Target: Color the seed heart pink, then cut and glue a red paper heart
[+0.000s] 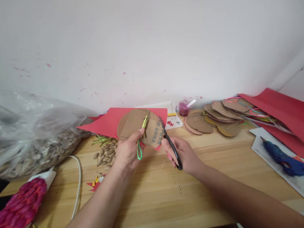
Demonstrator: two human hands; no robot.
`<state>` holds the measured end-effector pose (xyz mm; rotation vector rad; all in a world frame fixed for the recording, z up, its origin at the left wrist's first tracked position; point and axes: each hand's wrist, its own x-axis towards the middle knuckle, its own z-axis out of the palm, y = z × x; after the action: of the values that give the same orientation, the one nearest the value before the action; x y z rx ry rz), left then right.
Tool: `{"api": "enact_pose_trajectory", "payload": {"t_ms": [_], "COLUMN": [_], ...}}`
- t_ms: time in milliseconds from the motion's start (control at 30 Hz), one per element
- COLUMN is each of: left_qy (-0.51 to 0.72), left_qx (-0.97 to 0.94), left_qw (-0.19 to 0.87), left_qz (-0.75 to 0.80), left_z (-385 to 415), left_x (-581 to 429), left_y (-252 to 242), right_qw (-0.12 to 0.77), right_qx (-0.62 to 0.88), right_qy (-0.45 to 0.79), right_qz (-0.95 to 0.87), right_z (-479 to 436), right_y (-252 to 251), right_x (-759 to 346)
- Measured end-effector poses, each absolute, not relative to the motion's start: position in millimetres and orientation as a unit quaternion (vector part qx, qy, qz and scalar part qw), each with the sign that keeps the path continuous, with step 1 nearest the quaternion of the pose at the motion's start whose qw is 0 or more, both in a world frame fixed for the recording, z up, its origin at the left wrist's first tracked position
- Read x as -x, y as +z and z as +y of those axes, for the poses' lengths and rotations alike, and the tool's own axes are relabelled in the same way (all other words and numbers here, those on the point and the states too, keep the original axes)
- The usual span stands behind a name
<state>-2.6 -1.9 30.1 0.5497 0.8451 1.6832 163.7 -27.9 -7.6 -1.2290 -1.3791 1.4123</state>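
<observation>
My left hand (130,149) grips a round cardboard piece (127,123) by its lower edge, with the thumb on top. Behind the cardboard, in the same grasp, is a sheet of red paper (101,123). A yellow-green cord bundle (145,119) lies across the cardboard, and a green loop (139,151) hangs below the thumb. In my right hand (183,152) is a pair of black-handled scissors (174,150). The blades point up and away along the right edge of the cardboard and red paper. Whether the blades are apart I cannot tell.
A clear plastic bag of shells (36,148) stands at the left, near loose shells (106,155) and a white cable (79,179). Cardboard pieces (199,121) and a cup of purple paint (184,108) are at the back right. A blue glue gun (287,161) lies far right.
</observation>
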Motion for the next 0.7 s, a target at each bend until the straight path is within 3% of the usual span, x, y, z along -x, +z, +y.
{"api": "enact_pose_trajectory", "payload": {"t_ms": [700], "left_qy": [0.691], "left_qx": [-0.249], "left_qw": [0.58], "left_qz": [0.353], "left_z": [4.5], "left_x": [17.0], "left_y": [36.7], "right_qw": [0.38], "right_qx": [0.502], "right_qy": [0.503], "right_qz": [-0.592], "right_z": [-26.9], "right_y": [0.2], "right_x": [-167.8]}}
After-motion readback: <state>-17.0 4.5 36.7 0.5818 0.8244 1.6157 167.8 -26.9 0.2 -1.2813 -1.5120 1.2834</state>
